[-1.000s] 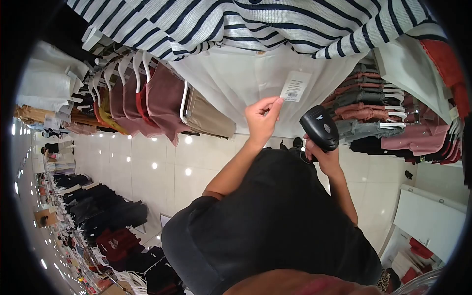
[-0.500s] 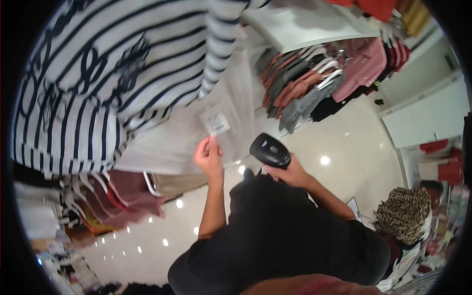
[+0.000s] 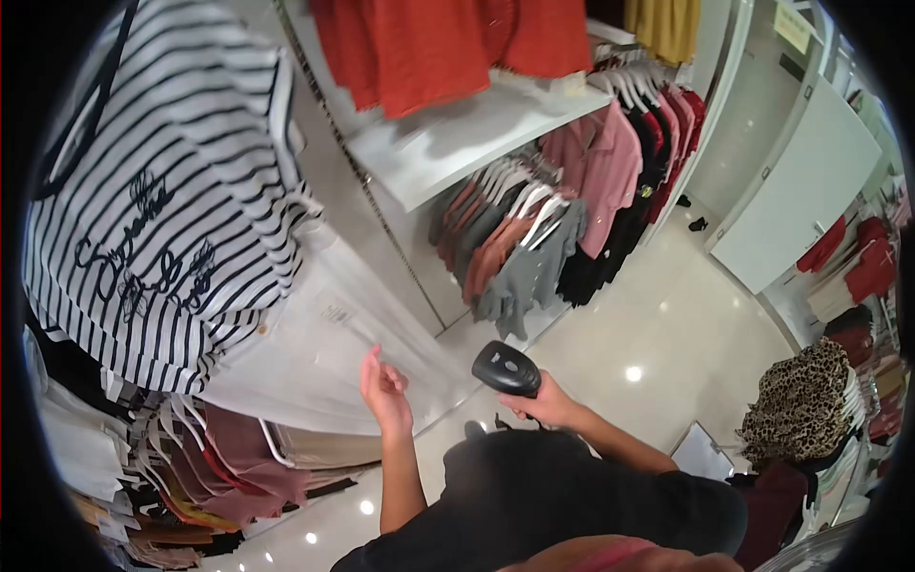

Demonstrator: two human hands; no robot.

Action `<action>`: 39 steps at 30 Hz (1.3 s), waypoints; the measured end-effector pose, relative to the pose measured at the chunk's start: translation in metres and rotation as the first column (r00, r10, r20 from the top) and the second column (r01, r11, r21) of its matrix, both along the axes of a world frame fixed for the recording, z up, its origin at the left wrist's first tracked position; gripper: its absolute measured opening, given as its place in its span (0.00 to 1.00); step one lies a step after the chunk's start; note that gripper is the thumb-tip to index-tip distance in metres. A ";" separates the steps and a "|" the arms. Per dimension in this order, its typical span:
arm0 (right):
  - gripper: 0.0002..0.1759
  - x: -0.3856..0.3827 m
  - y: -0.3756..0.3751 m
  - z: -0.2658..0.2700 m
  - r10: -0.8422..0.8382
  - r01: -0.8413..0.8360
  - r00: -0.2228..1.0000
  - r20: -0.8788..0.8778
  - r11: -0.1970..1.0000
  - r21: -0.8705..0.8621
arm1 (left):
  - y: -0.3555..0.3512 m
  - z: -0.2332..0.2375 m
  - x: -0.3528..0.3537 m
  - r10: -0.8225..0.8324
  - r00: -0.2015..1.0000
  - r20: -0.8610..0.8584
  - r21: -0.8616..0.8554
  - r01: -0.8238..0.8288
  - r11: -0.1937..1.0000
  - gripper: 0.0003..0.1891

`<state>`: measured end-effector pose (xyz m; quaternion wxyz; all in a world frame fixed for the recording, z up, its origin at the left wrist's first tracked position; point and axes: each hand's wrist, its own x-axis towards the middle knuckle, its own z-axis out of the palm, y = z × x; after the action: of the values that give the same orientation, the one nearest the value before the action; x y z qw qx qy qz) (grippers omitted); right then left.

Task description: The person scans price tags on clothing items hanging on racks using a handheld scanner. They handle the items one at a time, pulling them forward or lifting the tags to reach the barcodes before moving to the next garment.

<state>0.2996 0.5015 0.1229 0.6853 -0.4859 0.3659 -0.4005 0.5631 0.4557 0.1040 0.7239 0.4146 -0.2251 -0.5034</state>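
In the head view my right hand (image 3: 541, 400) is wrapped round a black handheld barcode scanner (image 3: 506, 369), its head pointing up and left. My left hand (image 3: 385, 386) is empty, the index finger raised and the other fingers loosely bent. Just beyond it hangs a long white garment (image 3: 315, 377), with a small printed price tag (image 3: 336, 310) lying against its front. A gap separates my fingertips from the tag. Above the white garment is a black-and-white striped top (image 3: 152, 229) with dark lettering.
Grey, rust and pink clothes (image 3: 534, 238) hang under a white shelf (image 3: 457, 153). Red garments (image 3: 438, 48) hang above it. Pinkish clothes (image 3: 248, 458) hang at lower left, a leopard-print garment (image 3: 796, 400) at right. A white door (image 3: 801, 191) stands beyond the shiny floor (image 3: 658, 334).
My left hand has let go of the price tag and drawn back, its fingers loosening. The view has shifted, showing more of the striped top and shelf. The scanner stays in my right hand.
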 end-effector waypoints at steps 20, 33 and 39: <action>0.06 -0.251 0.127 -0.034 -0.433 0.436 0.886 0.165 0.900 0.024 | 0.048 -0.003 -0.303 -0.593 0.805 0.017 0.075 0.590 0.804 0.10; 0.07 -0.326 0.127 -0.047 -0.630 0.629 0.763 0.146 0.775 0.059 | 0.007 -0.019 -0.381 -0.687 0.727 -0.013 0.091 0.685 0.723 0.09; 0.09 -0.353 0.083 -0.043 -0.662 0.661 0.750 0.000 0.750 0.018 | -0.060 -0.048 -0.420 -0.718 0.695 -0.029 0.123 0.716 0.687 0.08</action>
<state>-0.0534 0.5846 0.0799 0.5046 -0.3180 0.5152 -0.6155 0.1434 0.3955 0.0557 0.4399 0.3436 -0.3449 -0.7546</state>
